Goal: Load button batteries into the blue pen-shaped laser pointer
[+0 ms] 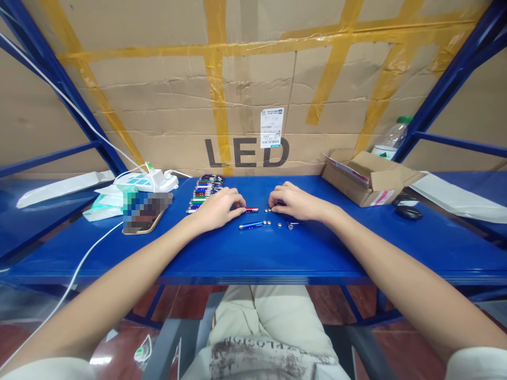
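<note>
My left hand (224, 208) is closed on a small red metal tube (252, 210), likely a pen light body, whose end points right. Close by, my right hand (291, 200) rests on the table with fingers bent at some small silver button cells (268, 210); whether it grips one I cannot tell. A blue metal tube (250, 225) lies just in front of my left hand. To its right are more button cells (266, 222) and a small dark blue piece (293, 222). Behind my left hand lies a row of several coloured pen lights (206, 191).
On the left are a phone (148, 214), a tissue pack (106, 203) and a white power strip (156, 181) with cables. An opened cardboard box (364, 177), a black mouse (409, 212) and a plastic bottle (394, 138) stand right. Large cardboard (170, 116) walls the back.
</note>
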`<state>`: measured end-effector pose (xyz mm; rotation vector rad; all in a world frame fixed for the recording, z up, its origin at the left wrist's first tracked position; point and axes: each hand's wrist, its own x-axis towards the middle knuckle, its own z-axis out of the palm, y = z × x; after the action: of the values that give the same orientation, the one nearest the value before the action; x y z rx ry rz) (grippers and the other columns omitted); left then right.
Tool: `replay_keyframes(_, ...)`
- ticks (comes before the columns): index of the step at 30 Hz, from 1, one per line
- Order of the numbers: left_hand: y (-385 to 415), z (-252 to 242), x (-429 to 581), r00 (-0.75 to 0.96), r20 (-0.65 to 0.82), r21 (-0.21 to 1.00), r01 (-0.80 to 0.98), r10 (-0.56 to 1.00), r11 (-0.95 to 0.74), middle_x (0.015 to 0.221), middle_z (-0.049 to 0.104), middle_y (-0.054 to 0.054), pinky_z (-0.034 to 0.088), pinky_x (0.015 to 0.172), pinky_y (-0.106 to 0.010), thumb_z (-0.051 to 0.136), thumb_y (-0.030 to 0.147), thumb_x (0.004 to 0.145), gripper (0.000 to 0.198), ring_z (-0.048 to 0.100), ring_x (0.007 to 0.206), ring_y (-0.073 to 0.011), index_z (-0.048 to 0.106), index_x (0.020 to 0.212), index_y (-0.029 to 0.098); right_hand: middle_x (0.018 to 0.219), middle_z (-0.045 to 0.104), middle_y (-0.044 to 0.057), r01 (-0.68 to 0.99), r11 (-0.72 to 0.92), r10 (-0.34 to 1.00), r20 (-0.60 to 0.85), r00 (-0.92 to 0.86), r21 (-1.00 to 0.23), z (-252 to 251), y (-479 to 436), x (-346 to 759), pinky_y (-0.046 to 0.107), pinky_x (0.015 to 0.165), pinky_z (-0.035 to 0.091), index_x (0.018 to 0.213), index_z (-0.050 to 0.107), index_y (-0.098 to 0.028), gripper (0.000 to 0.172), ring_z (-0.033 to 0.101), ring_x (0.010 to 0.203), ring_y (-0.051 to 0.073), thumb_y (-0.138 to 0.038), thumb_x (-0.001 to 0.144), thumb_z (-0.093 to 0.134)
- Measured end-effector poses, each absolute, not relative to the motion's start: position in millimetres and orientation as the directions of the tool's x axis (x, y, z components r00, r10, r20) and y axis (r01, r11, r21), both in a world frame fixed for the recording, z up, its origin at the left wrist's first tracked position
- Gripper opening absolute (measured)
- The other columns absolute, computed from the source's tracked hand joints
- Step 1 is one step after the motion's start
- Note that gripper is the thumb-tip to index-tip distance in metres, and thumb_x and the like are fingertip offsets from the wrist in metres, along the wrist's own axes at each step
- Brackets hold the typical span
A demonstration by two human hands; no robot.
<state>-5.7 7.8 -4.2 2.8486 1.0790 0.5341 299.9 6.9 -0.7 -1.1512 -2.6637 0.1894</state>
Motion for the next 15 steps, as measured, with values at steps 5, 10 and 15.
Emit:
replay_keyframes(5,6.8,-3.8,-4.9,0.696,0.304,0.171,0.631,0.65,-0.756,0.11,0.07,-0.008,0.047,0.095,-0.042,0.058,0.043,0.11,0.028,0.061,0.105,-0.0281,0.075,0.109,0.022,0.107,0.073,0.01,0.704,0.678,0.735,0.158,-0.66,-0.211,2.0,4.6,298.6,0.047,0.103,0.043,0.098,0.072,-0.024,0.008,0.058,0.106,0.03,-0.028,0.1,0.065)
replay_keyframes(10,7.5,-4.4,-4.8,0.689,0.308,0.19,0.632,0.656,-0.752,0.107,0.07,-0.007,0.047,0.093,-0.041,0.059,0.043,0.109,0.026,0.061,0.103,-0.0273,0.076,0.109,0.022,0.11,0.074,0.011,0.715,0.67,0.742,0.188,-0.644,-0.197,4.5,1.9,297.2,0.047,0.103,0.044,0.1,0.072,-0.024,0.01,0.06,0.107,0.031,-0.026,0.099,0.062)
replay_keyframes(15,7.0,-3.1,-4.7,0.684,0.326,0.188,0.63,0.652,-0.754,0.111,0.072,-0.008,0.047,0.097,-0.043,0.056,0.044,0.111,0.029,0.062,0.108,-0.0286,0.074,0.108,0.022,0.113,0.075,0.013,0.763,0.626,0.772,0.262,-0.579,-0.161,3.4,4.3,299.4,0.047,0.101,0.046,0.104,0.07,-0.021,0.015,0.062,0.105,0.031,-0.025,0.102,0.056)
